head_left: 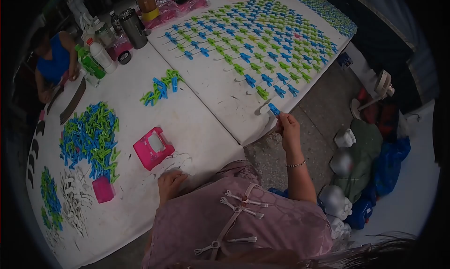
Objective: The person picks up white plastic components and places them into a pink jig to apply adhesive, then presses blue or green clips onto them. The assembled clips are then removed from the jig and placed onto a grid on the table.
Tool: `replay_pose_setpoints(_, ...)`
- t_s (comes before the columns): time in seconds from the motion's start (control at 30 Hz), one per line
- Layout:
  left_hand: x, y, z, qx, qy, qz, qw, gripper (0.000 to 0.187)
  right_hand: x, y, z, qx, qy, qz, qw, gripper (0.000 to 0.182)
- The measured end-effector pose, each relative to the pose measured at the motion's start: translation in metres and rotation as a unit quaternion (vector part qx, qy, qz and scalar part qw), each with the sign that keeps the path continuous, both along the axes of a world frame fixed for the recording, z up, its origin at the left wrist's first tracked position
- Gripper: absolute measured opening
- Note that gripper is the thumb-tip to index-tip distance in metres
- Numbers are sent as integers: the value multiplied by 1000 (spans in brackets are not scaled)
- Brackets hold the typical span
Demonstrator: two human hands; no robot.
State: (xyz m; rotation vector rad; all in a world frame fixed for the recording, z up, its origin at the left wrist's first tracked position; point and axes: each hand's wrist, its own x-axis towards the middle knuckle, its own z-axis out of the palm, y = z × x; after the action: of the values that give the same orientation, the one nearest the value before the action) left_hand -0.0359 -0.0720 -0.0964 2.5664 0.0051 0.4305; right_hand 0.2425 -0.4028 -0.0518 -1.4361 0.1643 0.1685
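My right hand pinches a blue clothespin over the table's edge. A pale curved strip is at the far end of that clothespin. Near the front edge of the table, my left hand rests with fingers curled together; whatever they hold, if anything, is hidden. Thin white strips lie just beyond those fingers. A pink open box with a pale panel stands behind them. Rows of green and blue clothespins, many with pale strips attached, cover the far right part of the table.
A heap of clothespins, a pink container and a pile of white strips lie to the left. Bottles and a dark tumbler stand farther back. Across the table sits a person in blue. Bags and a fan are right.
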Motion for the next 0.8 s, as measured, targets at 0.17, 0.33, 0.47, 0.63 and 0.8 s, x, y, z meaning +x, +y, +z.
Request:
replay_pose_setpoints(0.17,4,-8,17,-18,-22,49,998,42,17,-2,-5,-6,12,-22,1000,24)
replay_pose_setpoints(0.33,9,-8,15,-25,-56,93,994,41,25,-3,-8,-16,18,-19,1000,23)
replay_pose_setpoints(0.47,8,-7,12,-24,-40,110,993,46,26,0,-8,-17,25,-23,999,23)
replay_pose_setpoints(0.63,7,-2,0,-19,-31,137,990,48,27,1,-7,-30,38,-18,999,24)
replay_pose_setpoints(0.8,5,-1,2,-37,-19,161,986,43,27,0,-7,-31,32,-4,999,26)
